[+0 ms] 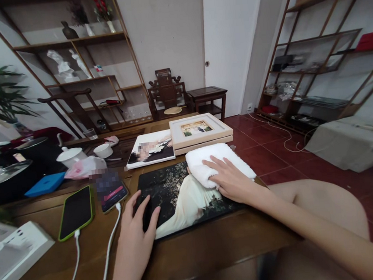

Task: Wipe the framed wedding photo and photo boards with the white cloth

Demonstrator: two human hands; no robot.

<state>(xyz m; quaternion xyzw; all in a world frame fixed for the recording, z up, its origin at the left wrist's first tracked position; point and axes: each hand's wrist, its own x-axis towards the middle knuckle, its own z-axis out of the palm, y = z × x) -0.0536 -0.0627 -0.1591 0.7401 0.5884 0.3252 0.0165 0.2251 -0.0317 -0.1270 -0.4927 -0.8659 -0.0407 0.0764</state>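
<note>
Right hand (pixel 231 179) presses towel (pixel 201 160); print (pixel 179 198) partly hidden.

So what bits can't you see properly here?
Head view:
- Dark photo panel: top right hidden under white towel and right hand; left edge under left hand.
- Second phone: screen blurred out.
- Print behind: middle blurred out.
- White box: cut by left edge.
</note>
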